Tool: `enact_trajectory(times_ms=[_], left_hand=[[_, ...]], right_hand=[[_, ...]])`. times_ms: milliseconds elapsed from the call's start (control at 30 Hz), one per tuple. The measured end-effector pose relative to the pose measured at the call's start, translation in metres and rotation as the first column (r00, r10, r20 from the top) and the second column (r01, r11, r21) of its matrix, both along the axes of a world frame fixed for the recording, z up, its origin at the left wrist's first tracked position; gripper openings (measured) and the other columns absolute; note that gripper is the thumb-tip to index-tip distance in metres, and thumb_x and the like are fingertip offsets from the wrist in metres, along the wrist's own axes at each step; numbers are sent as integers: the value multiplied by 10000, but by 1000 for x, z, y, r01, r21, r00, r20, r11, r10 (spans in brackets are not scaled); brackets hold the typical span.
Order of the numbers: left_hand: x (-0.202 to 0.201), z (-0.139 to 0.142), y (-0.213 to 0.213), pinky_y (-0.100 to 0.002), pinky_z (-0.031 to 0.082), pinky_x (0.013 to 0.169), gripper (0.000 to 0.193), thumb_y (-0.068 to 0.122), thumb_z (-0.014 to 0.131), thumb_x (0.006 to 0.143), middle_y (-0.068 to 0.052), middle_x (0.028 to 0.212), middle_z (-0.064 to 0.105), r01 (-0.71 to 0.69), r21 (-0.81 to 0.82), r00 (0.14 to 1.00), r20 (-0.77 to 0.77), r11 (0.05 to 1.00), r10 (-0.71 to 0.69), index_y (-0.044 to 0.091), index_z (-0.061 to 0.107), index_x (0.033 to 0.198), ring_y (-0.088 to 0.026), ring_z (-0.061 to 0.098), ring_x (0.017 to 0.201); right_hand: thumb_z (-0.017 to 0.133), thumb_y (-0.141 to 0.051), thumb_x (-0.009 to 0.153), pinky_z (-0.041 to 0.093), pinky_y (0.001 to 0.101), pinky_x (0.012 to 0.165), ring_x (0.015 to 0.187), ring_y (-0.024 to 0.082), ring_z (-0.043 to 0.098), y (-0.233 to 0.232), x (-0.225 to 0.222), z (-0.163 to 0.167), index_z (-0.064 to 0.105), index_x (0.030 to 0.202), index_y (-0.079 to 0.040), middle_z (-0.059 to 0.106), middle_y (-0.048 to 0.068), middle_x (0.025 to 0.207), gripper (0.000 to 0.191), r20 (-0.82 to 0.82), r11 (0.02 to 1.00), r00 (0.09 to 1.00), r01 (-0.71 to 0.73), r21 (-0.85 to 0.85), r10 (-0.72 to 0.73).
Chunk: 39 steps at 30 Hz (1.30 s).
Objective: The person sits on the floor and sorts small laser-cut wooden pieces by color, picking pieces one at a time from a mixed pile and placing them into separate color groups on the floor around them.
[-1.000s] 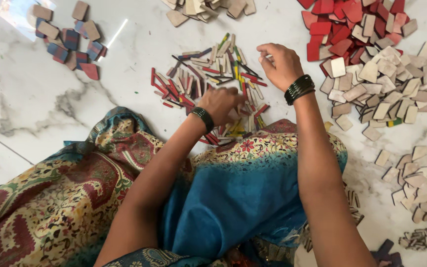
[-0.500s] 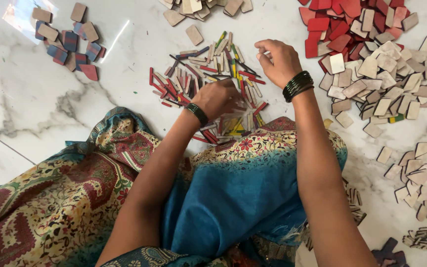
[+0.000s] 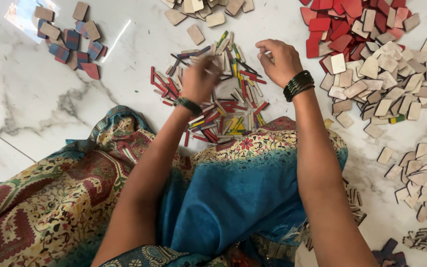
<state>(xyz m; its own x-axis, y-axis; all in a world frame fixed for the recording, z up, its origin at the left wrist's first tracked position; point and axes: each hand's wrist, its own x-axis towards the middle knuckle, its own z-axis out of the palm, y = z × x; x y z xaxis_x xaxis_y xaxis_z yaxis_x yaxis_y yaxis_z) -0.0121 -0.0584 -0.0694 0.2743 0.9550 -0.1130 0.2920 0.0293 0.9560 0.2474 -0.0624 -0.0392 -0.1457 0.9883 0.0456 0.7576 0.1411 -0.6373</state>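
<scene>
Sorting on marble floor (image 3: 50, 128): left hand (image 3: 199, 79), blurred, grip indeterminate, over the pile of thin coloured sticks (image 3: 223, 99) just beyond the lap; right hand (image 3: 278, 59), fingers curled together, contents unseen, at its far-right edge, beside beige tiles (image 3: 381, 79).

Both of your bare forearms reach forward from the lower edge, roughly parallel. Your left hand (image 3: 199, 79) is blurred, back toward the camera, fingers bunched and pointing down; whether they pinch anything cannot be told. Your right hand (image 3: 278, 60) hangs curled, fingers (image 3: 264, 47) bent inward toward the thumb, wrist slightly flexed.
</scene>
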Motion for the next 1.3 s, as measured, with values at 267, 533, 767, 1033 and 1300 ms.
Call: enact_trajectory(times_ms=[267, 533, 767, 1033, 1300], left_hand=[[18, 15, -71, -477, 553, 813, 348, 299, 797, 777, -105, 1194, 585, 685, 20, 623, -536, 729, -570, 196, 726, 1103, -347, 664, 1015], [12, 7, -50, -457, 571, 834, 186, 212, 762, 815, -104, 1176, 595, 579, 144, 702, -589, 802, -401, 160, 729, 991, -339, 670, 1079], [6, 9, -41, -389, 590, 791, 211, 200, 725, 890, -45, 937, 754, 389, 1, 877, -307, 921, -370, 136, 670, 1083, -246, 746, 894], [-12, 2, -16, -307, 604, 839, 554, -53, 564, 911, -64, 1207, 656, 251, -306, 935, 322, 918, -148, 95, 505, 1441, -139, 684, 976], [-9, 8, -16, -363, 608, 980, 688, -177, 526, 904, -59, 1205, 543, 308, -454, 730, 676, 836, 98, 109, 470, 1528, -148, 654, 1041]], right_hand=[[682, -113, 989, 584, 388, 781, 894, 293, 733, -4, 2, -3, 691, 1214, -62, 744, 127, 1062, 230, -30, 999, 999, 9, -33, -10], [684, -116, 991, 578, 401, 779, 881, 300, 735, -2, -1, -2, 694, 1202, -60, 743, 135, 1054, 219, -15, 1000, 1000, -9, -11, 9], [672, -118, 991, 583, 396, 777, 884, 301, 735, -6, 1, -3, 692, 1206, -60, 742, 136, 1068, 224, -37, 1000, 999, 0, -21, -1], [677, -129, 993, 578, 402, 792, 894, 309, 737, -4, -3, -1, 694, 1208, -65, 744, 137, 1064, 225, -17, 1000, 1000, -4, -9, 3], [672, -7, 952, 585, 328, 892, 1024, 201, 732, -6, -16, 20, 680, 1295, -84, 739, 84, 1148, 351, -298, 981, 950, -143, -134, 98]])
